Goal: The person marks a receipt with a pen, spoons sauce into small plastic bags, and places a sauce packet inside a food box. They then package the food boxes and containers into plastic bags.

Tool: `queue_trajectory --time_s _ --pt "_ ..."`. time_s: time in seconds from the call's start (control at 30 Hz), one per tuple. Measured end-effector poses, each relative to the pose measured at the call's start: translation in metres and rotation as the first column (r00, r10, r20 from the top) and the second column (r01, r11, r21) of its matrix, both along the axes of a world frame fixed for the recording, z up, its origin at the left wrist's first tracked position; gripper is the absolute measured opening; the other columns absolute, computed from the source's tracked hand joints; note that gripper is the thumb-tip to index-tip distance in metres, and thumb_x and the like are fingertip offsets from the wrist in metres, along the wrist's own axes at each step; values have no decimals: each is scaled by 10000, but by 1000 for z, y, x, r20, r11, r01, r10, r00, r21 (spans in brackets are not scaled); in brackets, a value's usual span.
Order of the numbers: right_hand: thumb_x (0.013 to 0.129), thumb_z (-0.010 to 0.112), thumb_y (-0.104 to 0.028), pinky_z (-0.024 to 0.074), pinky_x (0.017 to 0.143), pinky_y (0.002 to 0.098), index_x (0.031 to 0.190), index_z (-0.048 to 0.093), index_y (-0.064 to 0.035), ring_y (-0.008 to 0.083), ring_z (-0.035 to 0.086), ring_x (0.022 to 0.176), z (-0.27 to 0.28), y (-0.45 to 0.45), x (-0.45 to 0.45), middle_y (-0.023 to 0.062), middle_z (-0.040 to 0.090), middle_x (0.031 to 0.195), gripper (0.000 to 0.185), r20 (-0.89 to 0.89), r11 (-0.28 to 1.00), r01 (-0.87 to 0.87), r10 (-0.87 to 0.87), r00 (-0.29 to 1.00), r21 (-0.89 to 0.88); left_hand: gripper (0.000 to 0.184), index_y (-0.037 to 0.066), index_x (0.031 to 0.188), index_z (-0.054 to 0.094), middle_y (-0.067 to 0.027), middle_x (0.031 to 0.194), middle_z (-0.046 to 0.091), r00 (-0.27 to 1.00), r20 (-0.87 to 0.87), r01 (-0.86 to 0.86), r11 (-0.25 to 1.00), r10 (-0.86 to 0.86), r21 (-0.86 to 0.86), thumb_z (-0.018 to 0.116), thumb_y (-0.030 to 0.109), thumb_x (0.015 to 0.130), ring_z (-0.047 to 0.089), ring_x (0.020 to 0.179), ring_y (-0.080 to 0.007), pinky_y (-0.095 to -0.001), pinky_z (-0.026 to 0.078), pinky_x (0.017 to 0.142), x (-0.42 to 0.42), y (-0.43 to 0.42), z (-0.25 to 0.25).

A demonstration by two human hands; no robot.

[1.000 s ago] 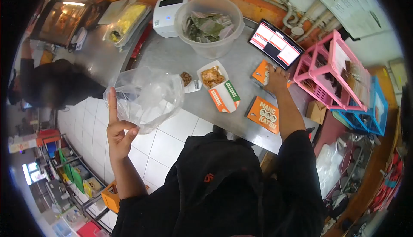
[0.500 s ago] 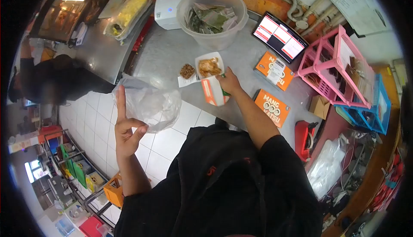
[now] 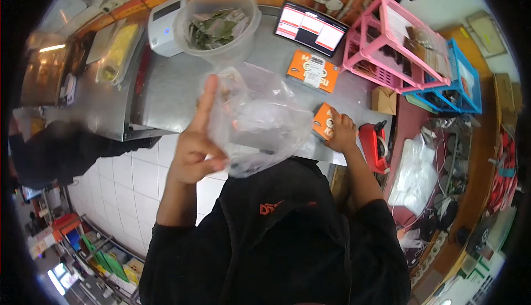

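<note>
My left hand (image 3: 194,153) is raised, its index finger stretched up along the edge of a clear plastic bag (image 3: 265,120) and its thumb pressed to the other fingers. The bag hangs open and puffed out from this hand. My right hand (image 3: 343,133) grips the near right end of an orange printed food box (image 3: 322,121) on the metal counter. A second orange box (image 3: 313,71) with a white label lies behind it, apart from my hand. Most of what lies behind the bag is hidden.
A large plastic tub (image 3: 217,31) of small packets stands beside a white printer (image 3: 167,25). Further right are a tablet (image 3: 311,28), a pink rack (image 3: 395,45), a blue basket (image 3: 456,84) and a red tape dispenser (image 3: 374,149). Another person (image 3: 55,153) stands at left.
My right hand has left the opened food box and moved right onto an orange box. My left hand has brought the bag right, over the counter. The whole view has swung right.
</note>
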State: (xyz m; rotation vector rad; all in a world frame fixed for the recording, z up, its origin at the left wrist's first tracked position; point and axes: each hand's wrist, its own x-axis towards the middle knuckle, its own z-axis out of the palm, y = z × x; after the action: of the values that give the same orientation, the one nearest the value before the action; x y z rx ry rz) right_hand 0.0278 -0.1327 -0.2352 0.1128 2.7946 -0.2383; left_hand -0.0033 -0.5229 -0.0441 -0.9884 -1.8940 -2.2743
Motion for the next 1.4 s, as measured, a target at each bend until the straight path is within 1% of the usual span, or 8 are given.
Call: queue_trajectory --time_s 0.13,0.3,0.63,0.8,0.97,1.23,1.33,1.4 --pt "509 851 -156 353 1061 468 1464 270 -144 396 441 1223 12 58 60 203 458 1302 1118 -7 898 336 -352 936 -286 218 86 681 680 -184 1590 107 976 126 213 874 -175 -438 753 272 767 -20 1460 -436 -490 33 1156 -30 35 -93" --pt "486 788 -18 266 1125 387 1464 225 -19 309 366 1330 65 74 88 159 398 1396 1129 -192 763 87 -269 944 -641 200 140 701 699 -155 1587 156 966 130 240 585 -224 -775 754 322 762 -6 1424 -521 -608 43 1129 -30 76 -196" --pt "553 873 -122 327 1072 416 1476 144 -90 347 424 1246 -3 -81 -20 184 414 1268 1176 -138 85 -120 -257 957 -989 167 140 715 714 -170 1575 183 948 78 202 394 -309 -897 748 301 743 21 1417 -533 -659 35 1110 -29 78 -169" --pt "506 860 -153 307 1090 479 1397 319 -87 395 358 1298 -19 -48 -20 231 356 1364 1045 -420 848 -406 249 873 -342 135 124 747 726 -158 1577 186 962 84 203 477 -260 -855 767 253 745 24 1428 -509 -590 11 1142 -29 58 -154" --pt "688 763 -206 310 1054 511 1441 354 -259 343 424 1244 12 -59 -5 175 432 1324 859 -196 870 -490 491 849 59 151 114 737 718 -152 1579 182 942 66 237 513 -329 -825 754 260 751 48 1427 -502 -605 63 1139 -10 80 -131" --pt "798 645 -158 515 819 382 1322 507 -112 273 648 996 44 -19 5 128 664 1096 543 500 832 -469 283 819 296 166 143 774 735 -122 1565 242 937 -132 33 459 -323 -888 738 308 768 193 1427 -415 -572 97 1157 6 73 -112" --pt "781 633 -87 514 841 403 1287 547 -100 281 654 972 148 -21 -14 113 692 977 513 537 830 -558 479 695 -17 166 150 813 732 -125 1538 301 928 -192 -28 454 -320 -890 741 308 765 291 1397 -380 -575 128 1153 13 81 -93" --pt "740 703 -63 512 857 394 1219 584 -45 270 659 970 172 -14 -44 161 671 1085 494 171 733 -328 516 840 -596 189 150 852 723 -115 1455 432 909 -305 -105 550 -285 -829 754 305 749 413 1330 -329 -575 179 1139 15 87 -93"
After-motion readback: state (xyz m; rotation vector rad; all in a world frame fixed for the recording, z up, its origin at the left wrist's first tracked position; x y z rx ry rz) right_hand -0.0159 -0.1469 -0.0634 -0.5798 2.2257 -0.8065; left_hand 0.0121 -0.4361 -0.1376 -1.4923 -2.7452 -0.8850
